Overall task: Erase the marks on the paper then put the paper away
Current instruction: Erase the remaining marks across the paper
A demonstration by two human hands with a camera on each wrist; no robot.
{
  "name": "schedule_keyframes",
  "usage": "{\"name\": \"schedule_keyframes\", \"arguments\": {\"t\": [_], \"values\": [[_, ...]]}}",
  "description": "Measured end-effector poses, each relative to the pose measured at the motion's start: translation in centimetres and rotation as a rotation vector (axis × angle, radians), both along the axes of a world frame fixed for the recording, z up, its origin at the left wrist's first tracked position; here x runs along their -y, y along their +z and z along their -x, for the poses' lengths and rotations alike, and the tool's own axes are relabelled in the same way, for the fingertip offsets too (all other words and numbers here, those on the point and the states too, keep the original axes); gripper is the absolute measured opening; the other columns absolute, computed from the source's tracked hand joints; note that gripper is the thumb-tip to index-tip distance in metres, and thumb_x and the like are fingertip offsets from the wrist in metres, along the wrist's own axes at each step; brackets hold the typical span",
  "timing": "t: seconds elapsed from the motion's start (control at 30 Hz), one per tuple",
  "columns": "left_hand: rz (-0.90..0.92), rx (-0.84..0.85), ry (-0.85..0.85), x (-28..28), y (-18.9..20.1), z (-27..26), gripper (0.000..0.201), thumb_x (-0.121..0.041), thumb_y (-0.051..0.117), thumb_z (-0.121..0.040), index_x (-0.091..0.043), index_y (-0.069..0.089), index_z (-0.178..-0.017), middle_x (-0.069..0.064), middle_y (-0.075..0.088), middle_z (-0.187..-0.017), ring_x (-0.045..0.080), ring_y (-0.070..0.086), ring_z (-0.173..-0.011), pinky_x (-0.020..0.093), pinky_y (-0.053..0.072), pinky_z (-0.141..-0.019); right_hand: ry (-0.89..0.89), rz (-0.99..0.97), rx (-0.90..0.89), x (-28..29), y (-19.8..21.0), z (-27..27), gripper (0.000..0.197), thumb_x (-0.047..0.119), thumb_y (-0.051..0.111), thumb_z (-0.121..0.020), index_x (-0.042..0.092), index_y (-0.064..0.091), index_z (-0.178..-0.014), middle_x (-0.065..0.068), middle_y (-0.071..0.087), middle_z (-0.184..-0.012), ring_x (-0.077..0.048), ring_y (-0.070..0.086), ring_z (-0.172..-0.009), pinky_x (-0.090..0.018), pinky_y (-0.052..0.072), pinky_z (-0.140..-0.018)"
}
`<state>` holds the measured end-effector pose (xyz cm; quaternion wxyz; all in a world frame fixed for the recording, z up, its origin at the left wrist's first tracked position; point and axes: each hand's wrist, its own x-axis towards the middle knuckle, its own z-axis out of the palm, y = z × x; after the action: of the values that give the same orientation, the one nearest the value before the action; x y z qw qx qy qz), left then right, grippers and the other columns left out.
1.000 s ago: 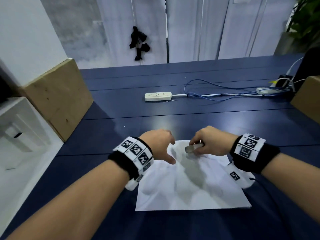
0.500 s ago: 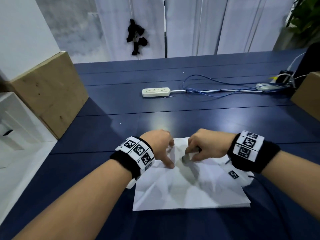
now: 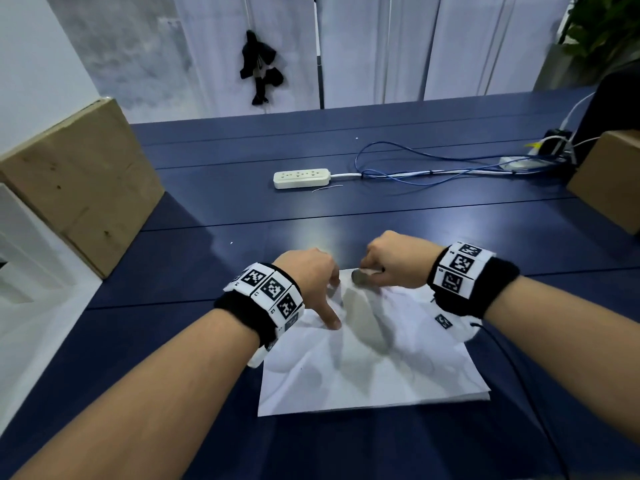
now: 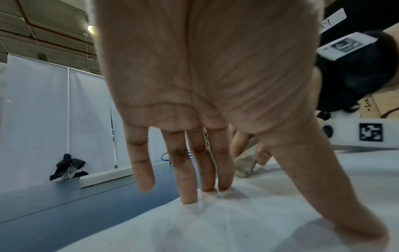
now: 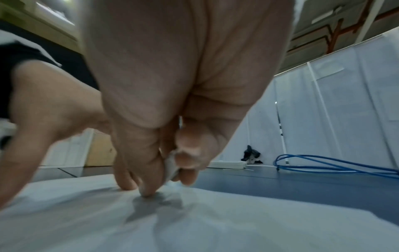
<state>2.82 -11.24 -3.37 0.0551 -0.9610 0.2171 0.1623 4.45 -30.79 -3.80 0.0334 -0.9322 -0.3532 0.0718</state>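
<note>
A creased white sheet of paper (image 3: 374, 372) lies on the dark blue table (image 3: 242, 209) in front of me. My left hand (image 3: 313, 282) presses straight fingers and thumb onto the paper's far left part (image 4: 237, 221); its fingertips (image 4: 190, 199) touch the sheet. My right hand (image 3: 391, 263) pinches a small grey eraser (image 3: 360, 277) and holds its end against the paper's far edge. In the right wrist view the eraser (image 5: 171, 166) sits between thumb and fingers, down on the paper (image 5: 194, 218). No marks are plain to see.
A white power strip (image 3: 301, 178) with blue cables (image 3: 415, 168) lies farther back. Cardboard boxes stand at the left (image 3: 79, 181) and right (image 3: 609, 178) table sides. A white shelf unit (image 3: 24, 271) is at the far left.
The right hand has slid the eraser from the middle of the paper's upper part back up to its far edge. The left hand stays pressed on the sheet.
</note>
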Motion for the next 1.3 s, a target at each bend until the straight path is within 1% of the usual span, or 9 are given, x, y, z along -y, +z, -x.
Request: {"name": "schedule_keyframes", "arguments": {"t": [0.23, 0.4, 0.53, 0.63, 0.83, 0.93, 1.03, 1.2, 1.3], "values": [[0.035, 0.009, -0.023, -0.3, -0.3, -0.1, 0.081, -0.069, 0.085, -0.054, -0.03, 0.067, -0.122, -0.007, 0.064, -0.113, 0.017, 0.06, -0.105, 0.029, 0.05, -0.08, 0.132, 0.03, -0.238, 0.2, -0.2, 2.0, 0.019, 0.037, 0.062, -0.079, 0.026, 0.073, -0.091, 0.0, 0.057, -0.073, -0.022, 0.054, -0.068, -0.033, 0.047, -0.063], [0.038, 0.017, -0.019, -0.4, -0.2, 0.0, 0.075, -0.068, 0.085, -0.054, -0.029, 0.068, -0.115, -0.007, 0.063, -0.107, 0.018, 0.061, -0.099, 0.03, 0.05, -0.076, -0.029, -0.01, -0.001, 0.0, -0.5, -1.0, 0.038, 0.045, 0.051, -0.09, 0.012, 0.069, -0.078, -0.012, 0.062, -0.067, -0.033, 0.048, -0.063, -0.039, 0.05, -0.062], [0.042, 0.022, -0.018, -0.5, -0.5, -0.1, 0.08, -0.07, 0.085, -0.052, -0.03, 0.068, -0.119, -0.007, 0.063, -0.11, 0.018, 0.062, -0.098, 0.032, 0.052, -0.078, 0.095, -0.019, -0.135, -0.1, -0.4, 0.4, 0.008, 0.03, 0.065, -0.081, 0.026, 0.067, -0.087, 0.004, 0.05, -0.071, -0.022, 0.047, -0.064, -0.031, 0.043, -0.062], [0.042, 0.019, -0.023, -0.5, -0.4, -0.2, 0.082, -0.07, 0.085, -0.051, -0.031, 0.067, -0.121, -0.007, 0.062, -0.111, 0.018, 0.061, -0.101, 0.032, 0.051, -0.08, 0.09, 0.039, -0.32, -0.1, -0.2, 1.3, 0.033, 0.045, 0.058, -0.074, 0.035, 0.072, -0.102, 0.004, 0.059, -0.076, -0.023, 0.063, -0.064, -0.033, 0.055, -0.056], [0.037, 0.017, 0.0, -0.5, -0.4, 0.0, 0.074, -0.069, 0.086, -0.051, -0.03, 0.068, -0.111, -0.008, 0.06, -0.103, 0.019, 0.063, -0.095, 0.03, 0.048, -0.073, -0.025, 0.002, -0.004, -0.1, -0.5, -1.5, 0.04, 0.046, 0.049, -0.081, 0.011, 0.068, -0.081, -0.016, 0.06, -0.068, -0.031, 0.045, -0.063, -0.041, 0.05, -0.065], [0.041, 0.013, -0.009, -0.5, -0.5, -0.2, 0.08, -0.069, 0.086, -0.051, -0.03, 0.068, -0.118, -0.007, 0.063, -0.108, 0.019, 0.063, -0.097, 0.03, 0.05, -0.076, 0.059, -0.01, -0.156, -0.1, -0.5, 0.0, 0.021, 0.038, 0.056, -0.075, 0.029, 0.065, -0.093, -0.007, 0.061, -0.072, -0.025, 0.052, -0.06, -0.034, 0.05, -0.059], [0.04, 0.007, -0.012, -0.5, -0.5, -0.3, 0.082, -0.07, 0.086, -0.049, -0.031, 0.068, -0.12, -0.007, 0.063, -0.111, 0.018, 0.063, -0.098, 0.03, 0.05, -0.076, 0.055, 0.054, -0.365, -0.1, -0.1, 1.0, 0.03, 0.04, 0.062, -0.077, 0.036, 0.072, -0.105, -0.003, 0.066, -0.079, -0.023, 0.066, -0.057, -0.02, 0.049, -0.044], [0.024, 0.004, -0.008, -0.4, -0.5, -0.4, 0.074, -0.069, 0.086, -0.05, -0.031, 0.067, -0.111, -0.008, 0.061, -0.103, 0.019, 0.063, -0.093, 0.028, 0.043, -0.068, -0.061, 0.026, -0.007, 0.3, -0.2, -1.5, 0.034, 0.04, 0.057, -0.087, 0.008, 0.07, -0.085, -0.016, 0.062, -0.069, -0.034, 0.05, -0.064, -0.042, 0.052, -0.066], [0.024, 0.0, -0.018, -0.4, -0.6, -0.4, 0.078, -0.07, 0.085, -0.052, -0.029, 0.067, -0.116, -0.006, 0.061, -0.109, 0.02, 0.062, -0.095, 0.029, 0.048, -0.073, 0.002, 0.022, -0.072, 0.6, -0.5, -0.5, 0.021, 0.035, 0.058, -0.08, 0.016, 0.068, -0.082, -0.011, 0.06, -0.072, -0.029, 0.053, -0.064, -0.037, 0.05, -0.062]]}}
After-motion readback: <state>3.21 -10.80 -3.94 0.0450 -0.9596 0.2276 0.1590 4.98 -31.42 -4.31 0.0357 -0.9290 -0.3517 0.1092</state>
